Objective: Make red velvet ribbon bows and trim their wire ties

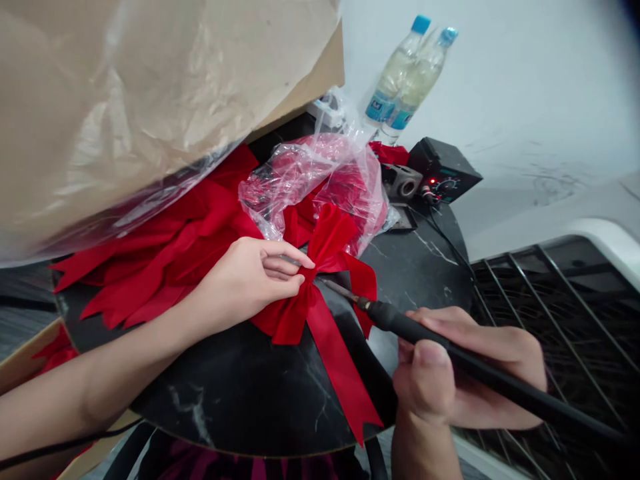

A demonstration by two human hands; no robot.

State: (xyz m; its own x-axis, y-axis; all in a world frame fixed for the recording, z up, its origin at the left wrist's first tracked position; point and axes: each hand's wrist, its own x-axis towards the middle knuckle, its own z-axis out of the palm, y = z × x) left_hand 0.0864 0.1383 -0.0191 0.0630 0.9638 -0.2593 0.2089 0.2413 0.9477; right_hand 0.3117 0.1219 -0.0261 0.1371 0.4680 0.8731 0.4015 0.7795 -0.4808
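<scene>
A red ribbon bow lies on the black marble-patterned table, one long tail stretching toward the front edge. My left hand pinches the bow at its centre knot between thumb and fingers. In my right hand is a black-handled soldering iron, held like a pen. Its metal tip points left at the bow's knot, close to my left fingertips; whether it touches the ribbon I cannot tell. More red ribbon bows are heaped to the left, beyond my forearm.
A clear plastic bag with red ribbon sits behind the bow. Farther back are a black soldering station with a lit red light, an iron holder and two bottles. A plastic-covered cardboard box looms at upper left; a dark grille stands right.
</scene>
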